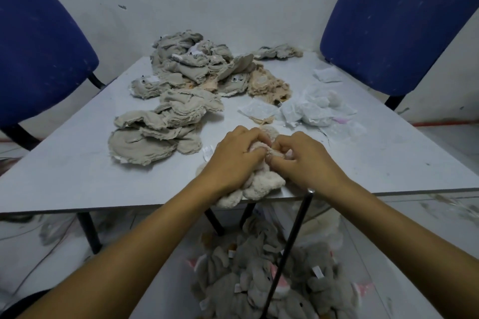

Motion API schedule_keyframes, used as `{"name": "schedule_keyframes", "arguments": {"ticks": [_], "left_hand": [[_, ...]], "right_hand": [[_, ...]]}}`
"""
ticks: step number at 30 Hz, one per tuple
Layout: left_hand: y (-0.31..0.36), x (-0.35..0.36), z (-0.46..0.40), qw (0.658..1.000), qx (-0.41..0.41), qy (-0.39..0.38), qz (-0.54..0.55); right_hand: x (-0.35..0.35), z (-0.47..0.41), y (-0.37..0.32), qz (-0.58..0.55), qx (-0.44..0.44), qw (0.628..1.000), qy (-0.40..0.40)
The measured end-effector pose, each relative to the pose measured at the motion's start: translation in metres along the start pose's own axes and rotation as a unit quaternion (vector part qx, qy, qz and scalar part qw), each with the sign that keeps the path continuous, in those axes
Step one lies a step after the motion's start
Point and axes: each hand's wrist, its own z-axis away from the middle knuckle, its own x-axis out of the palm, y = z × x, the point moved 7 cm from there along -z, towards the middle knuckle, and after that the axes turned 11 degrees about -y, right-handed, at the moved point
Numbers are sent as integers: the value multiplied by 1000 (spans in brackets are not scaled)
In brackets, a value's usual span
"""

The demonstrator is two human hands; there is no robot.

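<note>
Plush toy (261, 184), cream and limp, lies at the near edge of the grey worktop (77, 176), its long axis running away from the person — the near end droops over the edge. Left hand (233, 160) and right hand (305, 160) each have a grip on its far end, fingers curled and pinching the fabric. Grey fabric heaps (160, 127) lie behind it. A blue chair (39, 54) stands at each side, against a white wall.

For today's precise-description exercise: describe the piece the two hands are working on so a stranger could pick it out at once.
Start at the grey table between two blue chairs; go to its near edge. There the left hand and right hand grip a cream plush piece that overhangs the edge. Unlike the flat grey fabric pile behind, it is pale and fluffy.
</note>
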Motion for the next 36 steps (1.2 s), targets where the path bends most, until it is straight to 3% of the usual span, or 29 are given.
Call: {"name": "schedule_keyframes", "arguments": {"ticks": [3, 5, 9, 11, 13, 17, 19, 25, 29, 33, 36], "left_hand": [[4, 2, -1, 996, 0, -41, 74], [3, 2, -3, 992, -2, -26, 124], [13, -6, 8, 987, 40, 156, -12], [14, -8, 13, 980, 54, 191, -20], [7, -10, 6, 989, 33, 140, 16], [4, 6, -1, 996, 14, -87, 16], [1, 9, 2, 992, 9, -126, -15], [8, -13, 15, 991, 68, 101, -51], [0, -10, 14, 994, 46, 85, 52], [3, -7, 10, 994, 70, 77, -16], [10, -5, 10, 990, 124, 41, -52]], "right_hand": [[-1, 4, 2, -24, 2, 1000, -3], [-1, 7, -2, -29, -17, 999, -4], [1, 7, -11, -36, -47, 998, 23], [1, 4, -11, -57, -38, 997, 32], [1, 5, -7, -66, -25, 997, 37], [1, 10, 6, -96, 2, 993, 66], [2, 8, 9, -111, 15, 992, 57], [6, 5, 4, -156, -8, 988, -1], [7, 4, 4, -214, 2, 977, 0], [6, 3, 7, -220, 36, 975, -7], [-7, 0, 16, -239, 56, 968, 46]]}}
